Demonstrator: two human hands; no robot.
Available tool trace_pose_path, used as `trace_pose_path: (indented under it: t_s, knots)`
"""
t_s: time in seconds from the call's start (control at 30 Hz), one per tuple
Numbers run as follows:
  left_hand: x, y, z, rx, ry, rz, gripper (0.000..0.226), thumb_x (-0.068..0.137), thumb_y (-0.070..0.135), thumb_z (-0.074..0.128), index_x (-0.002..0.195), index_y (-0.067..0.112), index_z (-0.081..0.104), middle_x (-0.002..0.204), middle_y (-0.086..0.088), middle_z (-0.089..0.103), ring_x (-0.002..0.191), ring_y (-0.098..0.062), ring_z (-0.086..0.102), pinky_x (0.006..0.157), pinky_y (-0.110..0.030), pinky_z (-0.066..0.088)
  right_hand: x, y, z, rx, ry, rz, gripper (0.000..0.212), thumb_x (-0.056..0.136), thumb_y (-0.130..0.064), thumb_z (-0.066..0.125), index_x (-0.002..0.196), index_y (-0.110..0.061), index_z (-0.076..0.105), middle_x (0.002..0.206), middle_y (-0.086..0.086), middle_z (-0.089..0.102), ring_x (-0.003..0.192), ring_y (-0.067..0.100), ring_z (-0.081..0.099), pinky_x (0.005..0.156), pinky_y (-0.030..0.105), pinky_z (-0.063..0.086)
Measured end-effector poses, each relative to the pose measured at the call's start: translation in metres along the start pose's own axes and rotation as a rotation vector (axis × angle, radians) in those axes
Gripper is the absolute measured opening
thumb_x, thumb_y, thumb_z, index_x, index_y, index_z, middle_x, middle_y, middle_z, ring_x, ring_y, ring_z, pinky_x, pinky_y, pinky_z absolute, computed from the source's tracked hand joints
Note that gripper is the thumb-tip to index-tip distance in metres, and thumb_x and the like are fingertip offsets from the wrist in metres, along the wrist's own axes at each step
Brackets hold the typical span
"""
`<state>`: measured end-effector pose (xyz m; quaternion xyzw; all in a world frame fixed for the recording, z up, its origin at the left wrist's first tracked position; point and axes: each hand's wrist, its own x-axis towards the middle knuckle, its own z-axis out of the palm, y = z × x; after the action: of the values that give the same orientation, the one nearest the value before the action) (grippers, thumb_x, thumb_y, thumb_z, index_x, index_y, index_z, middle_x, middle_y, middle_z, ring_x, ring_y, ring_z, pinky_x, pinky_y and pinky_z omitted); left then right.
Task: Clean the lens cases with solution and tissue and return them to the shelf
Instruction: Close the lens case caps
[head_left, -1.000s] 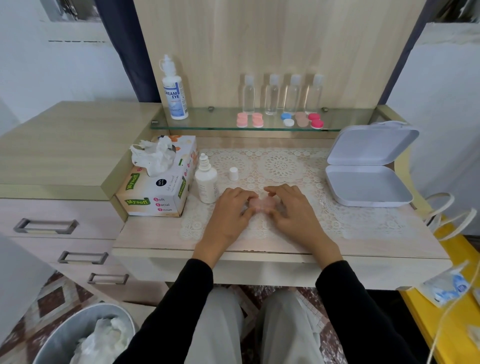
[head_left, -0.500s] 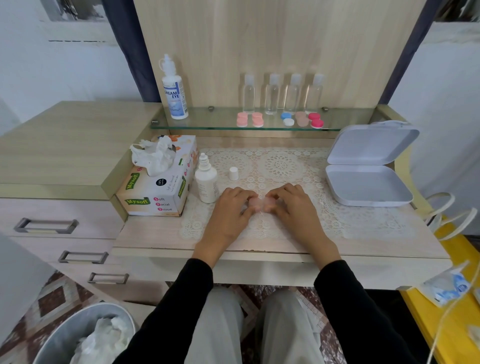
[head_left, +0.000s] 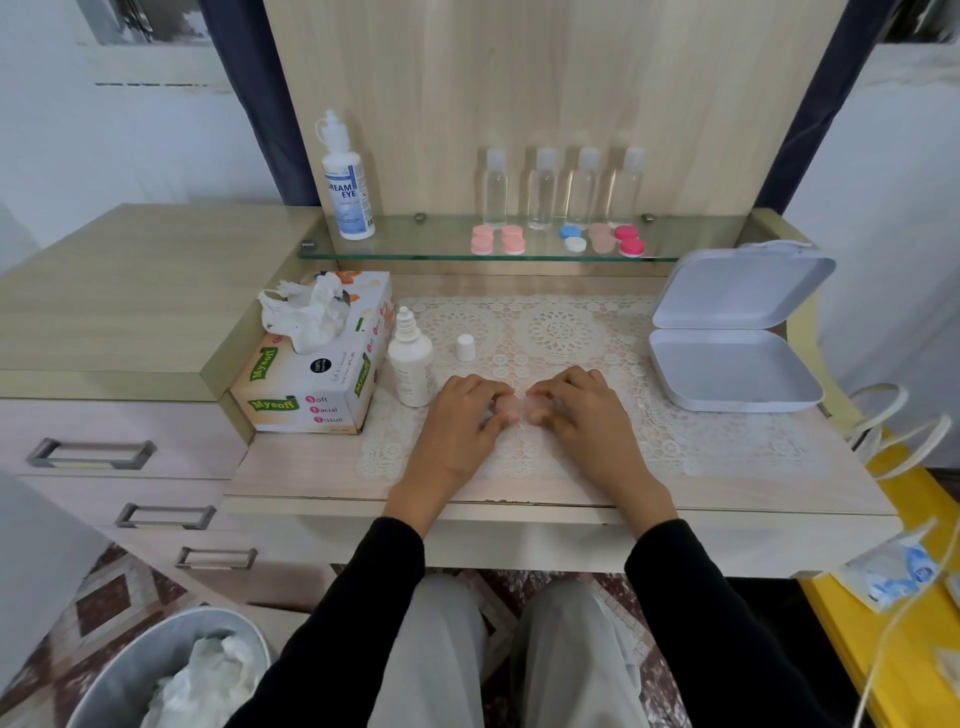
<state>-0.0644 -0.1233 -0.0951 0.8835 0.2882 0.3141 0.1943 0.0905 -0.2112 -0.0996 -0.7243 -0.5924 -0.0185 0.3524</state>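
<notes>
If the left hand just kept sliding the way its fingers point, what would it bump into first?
The left hand grips the pink lens case, so that comes first; just beyond it, probably the right hand.

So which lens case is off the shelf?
The pale pink lens case held by the left hand and right hand; the others sit on the glass shelf.
</notes>
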Motion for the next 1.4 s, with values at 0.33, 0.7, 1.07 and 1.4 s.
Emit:
trace_pose_path:
  t_s: [0.33, 0.7, 1.07, 1.4]
  knots:
    - [-0.0005, 0.0007, -0.0003, -0.007, 0.0, -0.002, 0.029, 0.086, 0.024, 0.067, 0.111, 0.011, 0.065, 0.103, -0.004, 0.064, 0.097, -0.021, 0.051, 0.085, -0.023, 0.035, -0.001, -0.0011, -0.0034, 0.049, -0.023, -0.015, 0.025, 0.085, -0.019, 0.067, 0.109, -0.025, 0.069, 0.103, -0.007, 0.059, 0.095, 0.014, 0.047, 0.082, 0.038, 0.043]
    - [-0.0003, 0.0009, -0.0007, -0.002, -0.003, -0.008, 0.027, 0.085, 0.022, 0.068, 0.111, 0.012, 0.065, 0.102, -0.004, 0.064, 0.097, -0.021, 0.051, 0.084, -0.021, 0.034, -0.0003, -0.0031, -0.0015, -0.037, 0.008, 0.011, 0.022, 0.083, -0.01, 0.06, 0.102, -0.016, 0.07, 0.096, 0.001, 0.058, 0.093, 0.021, 0.049, 0.075, 0.038, 0.043]
    - [0.0002, 0.0016, -0.0006, 0.003, -0.007, -0.01, 0.027, 0.085, 0.023, 0.068, 0.11, 0.012, 0.066, 0.101, -0.004, 0.064, 0.097, -0.02, 0.051, 0.084, -0.022, 0.034, 0.0002, 0.0015, -0.0011, 0.032, -0.019, -0.005, 0.025, 0.083, -0.024, 0.07, 0.108, -0.025, 0.069, 0.096, -0.009, 0.056, 0.09, 0.009, 0.04, 0.079, 0.033, 0.04]
    - [0.0014, 0.0003, 0.0006, 0.009, 0.002, -0.009, 0.029, 0.084, 0.024, 0.069, 0.11, 0.012, 0.066, 0.102, -0.004, 0.064, 0.098, -0.02, 0.051, 0.083, -0.018, 0.03, 0.0016, 0.0013, -0.0002, 0.033, -0.022, 0.02, 0.023, 0.081, -0.026, 0.072, 0.103, -0.022, 0.069, 0.092, -0.007, 0.055, 0.09, 0.011, 0.041, 0.082, 0.037, 0.041]
